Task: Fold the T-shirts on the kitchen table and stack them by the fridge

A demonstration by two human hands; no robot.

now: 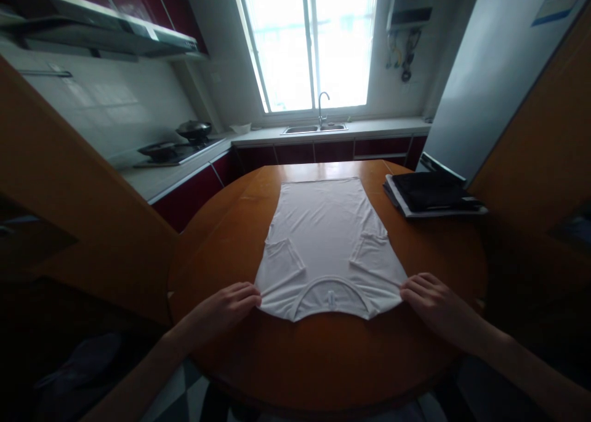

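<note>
A white T-shirt (pixel 330 225) lies flat on the round wooden table (pixel 221 225), its neckline towards me and its hem at the far side. Both sleeves are laid inward over the body, and a small label shows inside the collar. My left hand (pixel 237 302) pinches the shirt's left shoulder edge, fingers closed on the cloth. At the opposite shoulder, my right hand (pixel 425 292) grips the fabric the same way. Light creases run between the shoulders and the sleeves.
A stack of folded dark and white clothes (pixel 431 194) sits at the table's right rear. Behind the table are a counter with a sink (pixel 314 129), a stove with pans (pixel 159 151) on the left, and a fridge (pixel 484 77) on the right.
</note>
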